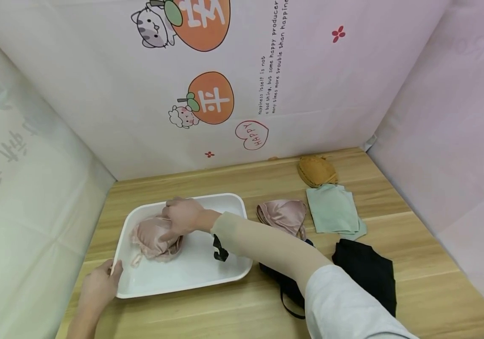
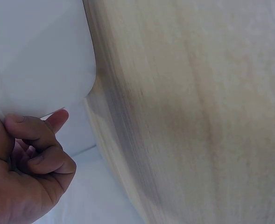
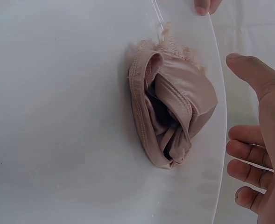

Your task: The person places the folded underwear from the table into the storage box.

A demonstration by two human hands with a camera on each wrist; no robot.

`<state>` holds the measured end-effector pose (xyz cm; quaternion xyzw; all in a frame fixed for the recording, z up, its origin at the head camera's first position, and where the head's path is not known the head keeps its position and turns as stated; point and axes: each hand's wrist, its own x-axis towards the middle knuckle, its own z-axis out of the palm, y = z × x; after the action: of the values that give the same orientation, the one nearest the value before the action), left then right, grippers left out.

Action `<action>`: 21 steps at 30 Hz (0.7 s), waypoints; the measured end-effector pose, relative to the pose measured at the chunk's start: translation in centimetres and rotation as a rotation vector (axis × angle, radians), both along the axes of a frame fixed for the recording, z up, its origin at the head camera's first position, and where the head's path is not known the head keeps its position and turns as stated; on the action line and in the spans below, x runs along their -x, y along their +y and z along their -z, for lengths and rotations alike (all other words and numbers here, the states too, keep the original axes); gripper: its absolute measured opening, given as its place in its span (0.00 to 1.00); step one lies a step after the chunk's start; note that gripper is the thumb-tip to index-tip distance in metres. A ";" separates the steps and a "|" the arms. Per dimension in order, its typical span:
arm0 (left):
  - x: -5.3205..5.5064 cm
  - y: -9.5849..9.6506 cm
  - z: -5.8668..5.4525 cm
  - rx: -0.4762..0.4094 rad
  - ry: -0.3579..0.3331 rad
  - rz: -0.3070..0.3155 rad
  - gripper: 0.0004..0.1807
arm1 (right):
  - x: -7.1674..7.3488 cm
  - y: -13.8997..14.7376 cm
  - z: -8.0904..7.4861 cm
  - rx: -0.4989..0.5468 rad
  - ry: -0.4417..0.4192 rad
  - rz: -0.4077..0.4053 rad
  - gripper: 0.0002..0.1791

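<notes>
A folded pink satin bra [image 1: 150, 238] with lace trim lies in the left half of a white tray [image 1: 201, 269]. My left hand [image 1: 100, 285] grips the tray's near left corner; the left wrist view has its fingers [image 2: 51, 135] curled at the rim. Over the bra is my right hand [image 1: 184, 216], its thumb and fingers spread apart. In the right wrist view that hand [image 3: 270, 126] holds nothing, and its loosely bent fingers stay beside the bra [image 3: 188, 88]. Whether any fingertip touches the cloth, I cannot tell.
Right of the tray lie another folded pink bra [image 1: 283, 214], a mustard folded bra [image 1: 315, 170], pale green cloth [image 1: 333, 209] and a black folded garment [image 1: 367, 273]. My right forearm partly covers a black strapped item [image 1: 286, 286]. Printed white sheets [image 1: 310, 94] enclose the wooden table [image 1: 420, 263].
</notes>
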<state>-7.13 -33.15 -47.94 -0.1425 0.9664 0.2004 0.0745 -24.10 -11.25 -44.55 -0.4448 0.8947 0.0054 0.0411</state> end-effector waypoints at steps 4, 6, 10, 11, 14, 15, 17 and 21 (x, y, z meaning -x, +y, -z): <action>0.0 0.0 0.0 0.001 0.005 0.002 0.32 | -0.2 0.6 -0.9 0.047 0.020 -0.033 0.38; 0.0 -0.1 0.0 -0.001 0.004 0.003 0.32 | -0.3 0.9 -1.3 0.071 0.027 -0.049 0.36; 0.0 -0.1 0.0 -0.005 -0.002 0.002 0.33 | -0.4 1.4 -1.9 0.095 0.021 -0.050 0.36; 0.0 -0.1 0.0 -0.008 -0.006 -0.001 0.33 | -0.4 1.5 -2.0 0.093 0.013 -0.046 0.36; 0.0 -0.1 0.0 -0.003 -0.004 -0.005 0.33 | -0.2 1.8 -2.3 0.097 0.008 -0.030 0.36; 0.0 -0.1 0.0 0.001 -0.001 -0.005 0.32 | -0.2 1.9 -2.4 0.100 0.006 -0.026 0.36; -0.1 0.0 0.0 0.006 0.006 -0.002 0.32 | -0.1 2.1 -2.6 0.111 -0.001 -0.022 0.36; -0.1 0.1 -0.1 0.008 0.010 0.007 0.32 | -0.2 2.8 -3.0 0.121 -0.018 -0.007 0.37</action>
<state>-7.01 -33.07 -47.84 -0.1386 0.9681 0.1969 0.0695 -23.95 -8.48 -41.52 -0.4497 0.8913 -0.0525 0.0222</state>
